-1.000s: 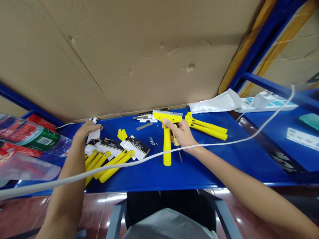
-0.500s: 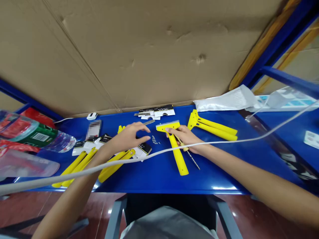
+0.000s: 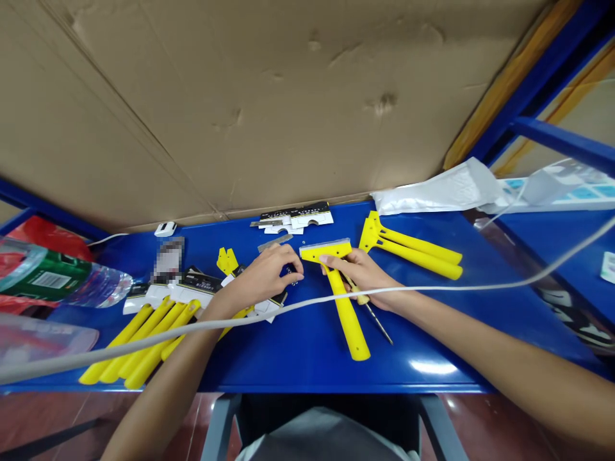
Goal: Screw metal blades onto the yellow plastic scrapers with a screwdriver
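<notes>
My right hand (image 3: pixel 368 275) is closed around the neck of a yellow scraper (image 3: pixel 348 314), its wide head up and its handle pointing toward me. A pale blade strip runs along the head's top edge. The same hand also holds a screwdriver (image 3: pixel 377 320), its metal shaft pointing down to the right. Just left of the scraper head, my left hand (image 3: pixel 266 275) is low over the table with fingers curled and thumb apart. Small metal pieces (image 3: pixel 291 274), possibly screws or nuts, show between its thumb and fingers. Whether it touches any is unclear.
More yellow scrapers lie at right (image 3: pixel 418 250), and several yellow handles (image 3: pixel 139 339) at left. Black-and-white cards (image 3: pixel 312 216) and loose blades (image 3: pixel 276 242) lie at the back. A bottle (image 3: pixel 52 278) is at far left. A white cable (image 3: pixel 259 318) crosses in front of my arms.
My left hand has moved down and right onto the small metal pieces, its fingers curling more. My right hand still holds the scraper and screwdriver. The view has shifted slightly.
</notes>
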`<state>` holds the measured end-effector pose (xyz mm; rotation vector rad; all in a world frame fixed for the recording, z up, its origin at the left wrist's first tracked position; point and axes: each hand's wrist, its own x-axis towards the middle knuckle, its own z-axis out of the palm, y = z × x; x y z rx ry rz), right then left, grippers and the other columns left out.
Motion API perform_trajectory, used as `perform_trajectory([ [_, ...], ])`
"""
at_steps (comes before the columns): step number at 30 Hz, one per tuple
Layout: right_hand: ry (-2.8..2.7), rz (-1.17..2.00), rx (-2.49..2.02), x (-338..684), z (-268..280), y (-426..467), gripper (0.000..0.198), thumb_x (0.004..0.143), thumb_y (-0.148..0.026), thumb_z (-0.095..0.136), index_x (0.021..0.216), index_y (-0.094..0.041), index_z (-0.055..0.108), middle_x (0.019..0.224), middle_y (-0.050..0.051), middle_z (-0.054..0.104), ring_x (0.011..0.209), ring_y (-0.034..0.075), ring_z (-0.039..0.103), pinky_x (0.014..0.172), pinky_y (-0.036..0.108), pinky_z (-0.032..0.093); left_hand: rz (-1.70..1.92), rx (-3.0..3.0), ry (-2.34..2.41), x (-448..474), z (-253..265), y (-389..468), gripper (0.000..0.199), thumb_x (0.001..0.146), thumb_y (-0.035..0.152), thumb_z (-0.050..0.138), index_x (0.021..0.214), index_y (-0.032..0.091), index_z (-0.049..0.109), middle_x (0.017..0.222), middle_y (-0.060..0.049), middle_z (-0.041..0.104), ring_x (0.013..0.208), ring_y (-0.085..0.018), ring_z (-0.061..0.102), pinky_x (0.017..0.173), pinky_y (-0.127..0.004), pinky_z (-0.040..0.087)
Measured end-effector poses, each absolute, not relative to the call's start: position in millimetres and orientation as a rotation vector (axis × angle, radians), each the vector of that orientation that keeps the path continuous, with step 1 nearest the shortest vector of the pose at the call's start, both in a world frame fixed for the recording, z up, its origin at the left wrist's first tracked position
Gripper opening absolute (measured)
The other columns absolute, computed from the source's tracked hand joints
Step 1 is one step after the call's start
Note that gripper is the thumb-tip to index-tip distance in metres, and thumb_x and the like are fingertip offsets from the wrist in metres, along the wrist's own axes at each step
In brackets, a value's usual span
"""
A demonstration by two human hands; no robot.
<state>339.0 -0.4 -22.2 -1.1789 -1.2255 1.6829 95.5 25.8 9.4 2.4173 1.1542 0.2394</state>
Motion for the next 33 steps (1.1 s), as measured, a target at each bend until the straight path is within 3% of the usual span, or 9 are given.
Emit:
perform_trajectory([
  [6,-1.291,1.72,-1.146,341,-29,0,0.042,0.086,-0.058,0.081,0.084,-0.017,0.074,0.057,-0.004,0.059,0.039,0.008,0.05,0.035,0.019,0.038,0.767,2.179,1.426,98,23,15,0.01,0.1,0.034,0.073,0.096,0.026,0.077,0.103,-0.003,0.082,0.098,-0.024,0.074,0.092,-0.043,0.056],
  [11,-1.348,1.765,-1.093,342,-32,-2,0.036,0.088,-0.052,0.084,0.085,-0.019,0.069,0.056,-0.006,0.059,0.037,0.008,0.048,0.034,0.019,0.037,1.031,2.16,1.195,120,25,1,0.004,0.099,0.027,0.074,0.096,0.025,0.076,0.105,-0.004,0.081,0.103,-0.022,0.075,0.099,-0.042,0.057],
  [15,-1.377,1.788,-1.071,341,-29,-7,0.036,0.087,-0.051,0.084,0.083,-0.019,0.068,0.051,-0.007,0.057,0.036,0.008,0.049,0.034,0.018,0.036,1.011,2.256,1.104,128,23,-2,0.003,0.099,0.023,0.073,0.096,0.024,0.074,0.107,-0.004,0.081,0.106,-0.022,0.074,0.102,-0.043,0.056],
  [19,-1.359,1.729,-1.14,339,-27,-8,0.037,0.088,-0.052,0.082,0.08,-0.018,0.071,0.053,-0.005,0.058,0.037,0.008,0.05,0.034,0.019,0.038,0.962,2.141,1.3,113,25,4,0.005,0.097,0.025,0.072,0.095,0.023,0.076,0.095,-0.002,0.081,0.089,-0.019,0.073,0.087,-0.036,0.058],
  [24,-1.29,1.692,-1.167,339,-26,-5,0.037,0.086,-0.052,0.082,0.08,-0.017,0.073,0.053,-0.005,0.058,0.035,0.008,0.048,0.032,0.019,0.035,0.696,2.184,1.332,92,24,15,0.017,0.099,0.028,0.065,0.104,0.024,0.081,0.1,-0.004,0.081,0.085,-0.019,0.071,0.08,-0.034,0.056],
  [33,-1.261,1.697,-1.172,341,-29,-4,0.033,0.085,-0.05,0.084,0.078,-0.019,0.074,0.054,-0.005,0.059,0.035,0.009,0.049,0.031,0.021,0.036,0.333,2.333,1.145,84,13,15,0.015,0.102,0.031,0.067,0.095,0.024,0.078,0.097,-0.004,0.076,0.084,-0.019,0.069,0.078,-0.034,0.053],
])
